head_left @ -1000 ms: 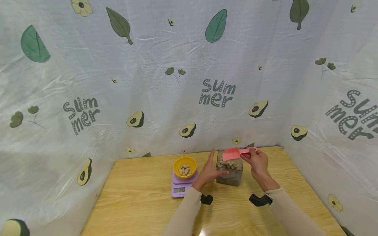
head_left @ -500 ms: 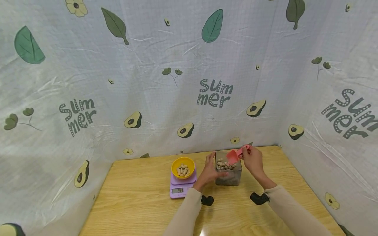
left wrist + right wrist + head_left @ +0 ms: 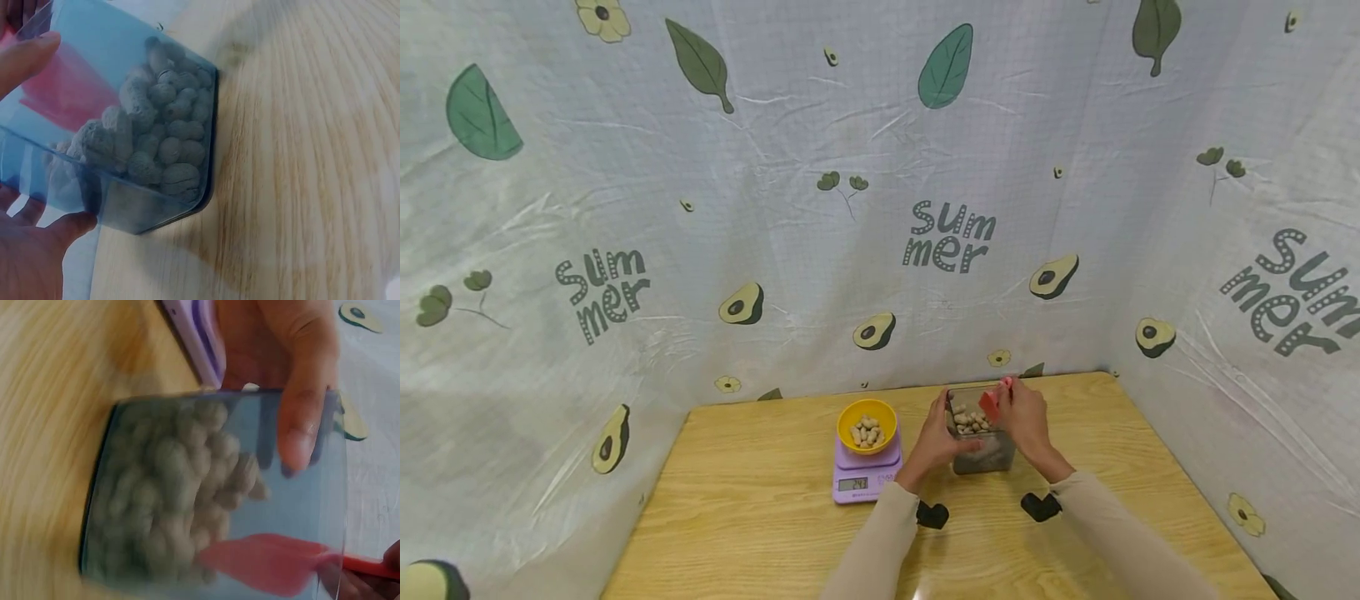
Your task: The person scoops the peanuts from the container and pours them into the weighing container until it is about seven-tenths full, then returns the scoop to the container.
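Observation:
A clear, grey-tinted square container of unshelled peanuts stands on the wooden table. My left hand grips its left side, the thumb across the front wall and the fingers along the side. With my right hand I hold a pink scoop by its handle, near the container's right rim. Seen through the wall in the right wrist view, the scoop's blade points down inside, its tip at the peanuts. Whether any peanuts lie in the scoop is hidden.
Left of the container, a yellow bowl with several peanuts sits on a purple kitchen scale. The scale's display appears to read 243. A white printed cloth hangs behind the wooden table and along its sides.
My right hand has moved left and tipped the scoop from level above the container to blade-down inside it. The left fingers have closed in against the container's side. Bowl and scale stay put.

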A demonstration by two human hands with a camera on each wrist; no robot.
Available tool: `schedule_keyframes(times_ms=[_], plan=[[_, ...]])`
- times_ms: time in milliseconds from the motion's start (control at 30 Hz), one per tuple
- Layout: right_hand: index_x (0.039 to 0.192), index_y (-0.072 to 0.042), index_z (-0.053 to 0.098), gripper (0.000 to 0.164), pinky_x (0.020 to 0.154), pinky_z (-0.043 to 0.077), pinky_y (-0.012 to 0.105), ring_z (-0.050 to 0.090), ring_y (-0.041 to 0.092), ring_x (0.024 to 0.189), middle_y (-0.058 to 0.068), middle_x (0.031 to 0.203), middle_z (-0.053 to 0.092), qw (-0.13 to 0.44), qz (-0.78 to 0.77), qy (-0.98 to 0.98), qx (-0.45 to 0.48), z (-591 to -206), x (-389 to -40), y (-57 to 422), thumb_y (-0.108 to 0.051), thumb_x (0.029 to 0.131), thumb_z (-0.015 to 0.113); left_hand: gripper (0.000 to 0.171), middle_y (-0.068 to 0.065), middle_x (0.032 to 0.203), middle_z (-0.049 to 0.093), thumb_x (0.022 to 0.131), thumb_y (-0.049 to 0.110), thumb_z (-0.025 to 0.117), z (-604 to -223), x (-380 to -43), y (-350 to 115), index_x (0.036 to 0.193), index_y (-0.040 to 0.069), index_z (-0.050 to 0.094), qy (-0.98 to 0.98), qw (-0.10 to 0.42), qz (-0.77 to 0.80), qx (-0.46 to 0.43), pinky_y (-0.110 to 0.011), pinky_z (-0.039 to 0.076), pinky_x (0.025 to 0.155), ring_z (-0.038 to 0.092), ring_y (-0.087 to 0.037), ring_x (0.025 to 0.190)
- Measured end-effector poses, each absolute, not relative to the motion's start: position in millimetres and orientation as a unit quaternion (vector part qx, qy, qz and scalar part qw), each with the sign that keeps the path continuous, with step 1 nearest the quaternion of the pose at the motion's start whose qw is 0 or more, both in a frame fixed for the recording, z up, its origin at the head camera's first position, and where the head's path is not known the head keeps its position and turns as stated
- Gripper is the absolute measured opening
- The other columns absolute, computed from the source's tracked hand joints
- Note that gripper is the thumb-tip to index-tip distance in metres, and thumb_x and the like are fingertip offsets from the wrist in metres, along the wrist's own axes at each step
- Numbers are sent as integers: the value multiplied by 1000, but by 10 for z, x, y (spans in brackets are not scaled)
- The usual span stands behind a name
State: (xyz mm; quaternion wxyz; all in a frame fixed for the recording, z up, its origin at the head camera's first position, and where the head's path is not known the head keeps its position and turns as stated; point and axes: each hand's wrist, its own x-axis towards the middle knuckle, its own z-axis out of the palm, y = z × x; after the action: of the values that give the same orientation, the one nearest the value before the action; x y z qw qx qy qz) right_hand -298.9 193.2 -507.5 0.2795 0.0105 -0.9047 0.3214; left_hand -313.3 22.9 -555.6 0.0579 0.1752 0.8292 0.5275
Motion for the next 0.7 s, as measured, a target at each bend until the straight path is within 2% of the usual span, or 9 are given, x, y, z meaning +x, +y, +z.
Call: schedule_keyframes(times_ms=[267, 533, 667, 700], plan=[[79, 1, 61, 28, 46, 36, 28, 51, 19, 52, 12, 63, 58, 199, 344, -917, -14, -5134, -3115, 1771, -16, 100, 52, 111, -10, 160, 27, 76, 37, 84, -5572, -3154, 233, 158, 12, 14, 829, 47, 532, 167, -52, 34, 117, 36, -32, 143], [75, -1, 63, 31, 45, 34, 25, 49, 14, 51, 9, 61, 60, 172, 388, -903, -72, -5048, -3172, 1838, -15, 100, 52, 111, -10, 161, 25, 76, 38, 84, -5583, -3164, 217, 158, 12, 13, 836, 52, 520, 165, -52, 32, 117, 33, -33, 146], [74, -1, 59, 33, 46, 33, 25, 48, 17, 52, 6, 60, 53, 144, 390, -907, -67, -5015, -3184, 1799, -17, 100, 49, 112, -9, 160, 26, 76, 38, 84, -5584, -3161, 211, 158, 12, 13, 831, 53, 528, 167, -52, 32, 118, 33, -32, 146], [75, -1, 60, 33, 45, 34, 25, 51, 19, 53, 7, 60, 54, 135, 394, -907, -67, -5009, -3183, 1797, -18, 101, 48, 112, -9, 160, 26, 76, 38, 84, -5586, -3161, 210, 158, 12, 13, 831, 52, 528, 167, -51, 33, 117, 34, -32, 145]])
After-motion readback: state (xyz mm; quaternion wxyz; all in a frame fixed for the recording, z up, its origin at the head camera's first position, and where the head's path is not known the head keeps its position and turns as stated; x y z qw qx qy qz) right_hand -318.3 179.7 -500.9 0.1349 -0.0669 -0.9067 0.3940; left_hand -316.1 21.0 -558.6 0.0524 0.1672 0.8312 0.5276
